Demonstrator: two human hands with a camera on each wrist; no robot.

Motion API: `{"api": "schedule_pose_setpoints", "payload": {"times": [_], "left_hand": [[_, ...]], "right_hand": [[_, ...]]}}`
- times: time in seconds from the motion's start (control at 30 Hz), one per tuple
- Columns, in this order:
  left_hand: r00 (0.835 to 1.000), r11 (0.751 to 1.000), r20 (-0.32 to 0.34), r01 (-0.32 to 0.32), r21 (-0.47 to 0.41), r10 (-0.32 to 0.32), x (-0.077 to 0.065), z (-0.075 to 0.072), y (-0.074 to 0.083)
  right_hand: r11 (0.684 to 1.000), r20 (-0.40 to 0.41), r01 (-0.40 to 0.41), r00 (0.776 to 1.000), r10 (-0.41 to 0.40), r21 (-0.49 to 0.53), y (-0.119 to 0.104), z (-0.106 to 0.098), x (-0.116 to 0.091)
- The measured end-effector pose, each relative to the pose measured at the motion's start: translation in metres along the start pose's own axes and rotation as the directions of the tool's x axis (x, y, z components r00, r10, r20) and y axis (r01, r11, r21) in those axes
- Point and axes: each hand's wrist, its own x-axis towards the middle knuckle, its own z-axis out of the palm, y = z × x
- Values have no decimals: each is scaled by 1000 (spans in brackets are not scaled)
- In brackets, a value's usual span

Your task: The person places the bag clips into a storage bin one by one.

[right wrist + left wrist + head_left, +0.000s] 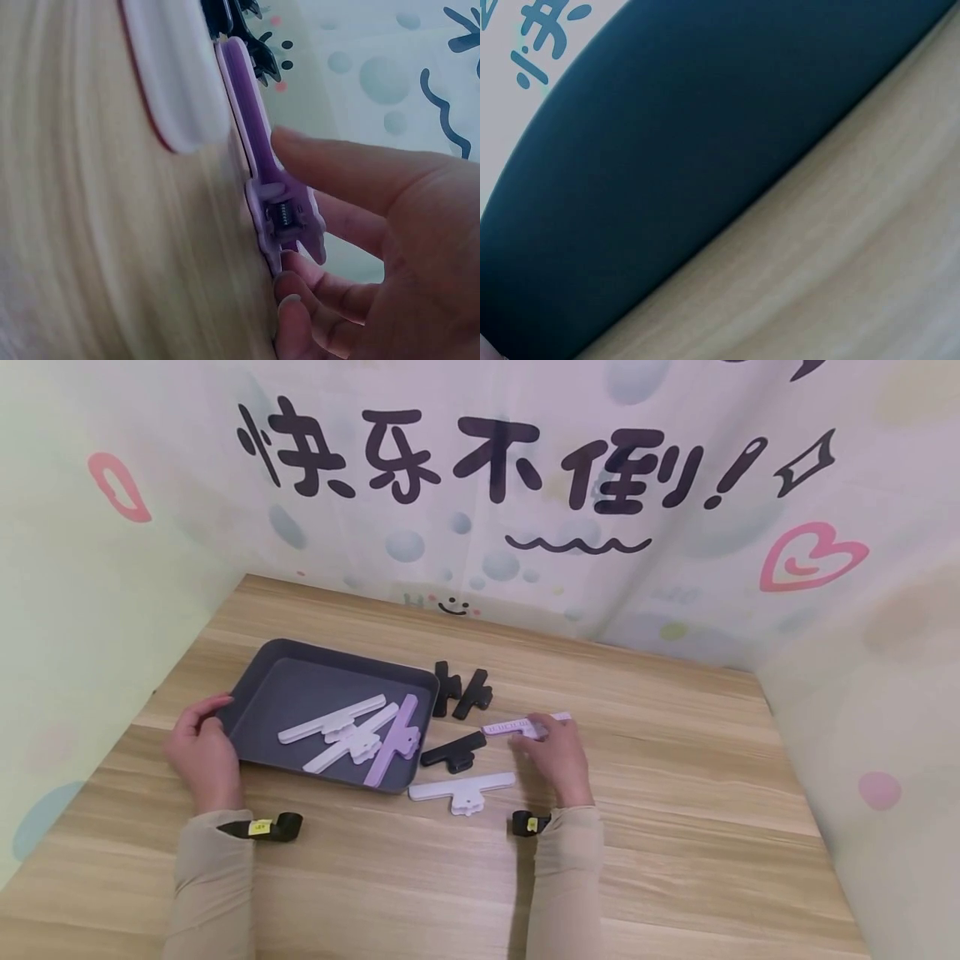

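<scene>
At the left side of a dark grey baking tray, my left hand holds the rim with curled fingers; in the left wrist view the tray wall fills much of the picture. Two white bag clips and a purple bag clip lie in the tray's right part. My right hand grips another purple bag clip low at the table, thumb on one side and fingers by its handle. A white bag clip lies to the left of this hand, before a black bag clip.
Two more black clips, one beside the other, lie just behind the tray's right corner. The wooden table meets a printed cloth at the back. Cloth also hangs along both sides.
</scene>
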Motion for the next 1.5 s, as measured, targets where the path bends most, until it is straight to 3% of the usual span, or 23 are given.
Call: {"api": "schedule_pose_setpoints", "payload": {"times": [0.53,1.13,1.5], "left_hand": [[1000,1000,1,14,-8,-14,-1,0,1],[1000,1000,4,14,-28,-14,-1,0,-1],[1000,1000,0,18,-19,-18,-1,0,1]], "right_hand": [[999,-98,1,995,2,37,6,-2,3],[985,-184,-8,982,40,172,8,-8,5],[933,-205,51,978,25,355,-8,-7,4]]}}
